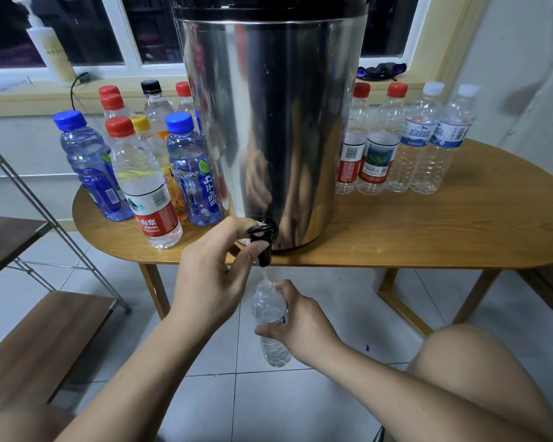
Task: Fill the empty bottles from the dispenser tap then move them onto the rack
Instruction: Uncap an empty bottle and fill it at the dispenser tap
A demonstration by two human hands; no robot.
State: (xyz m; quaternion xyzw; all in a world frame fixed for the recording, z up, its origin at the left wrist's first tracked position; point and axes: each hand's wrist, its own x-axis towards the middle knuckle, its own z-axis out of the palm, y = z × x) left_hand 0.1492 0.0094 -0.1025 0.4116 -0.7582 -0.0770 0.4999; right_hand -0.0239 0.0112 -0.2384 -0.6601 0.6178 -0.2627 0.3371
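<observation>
Left hand (211, 275) curled on dispenser tap (262, 240); right hand (296, 323) gripping uncapped bottle (270, 320) directly beneath spout, water running.

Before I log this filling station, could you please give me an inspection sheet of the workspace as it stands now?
Surface: oval wooden table, bearing the dispenser and bottles.
Job's things: steel dispenser with black tap at the table's front edge; uncapped bottle under the tap, water seemingly streaming in; left bottle group and right bottle group, all capped, flank the dispenser; rack at left.
Clutter: pump bottle and dark cloth on the windowsill.
Grips: left grip curls round the tap; right grip holds the uncapped bottle.
Cables: black cable behind the left bottle group.
Surroundings: tiled floor, dark window.
</observation>
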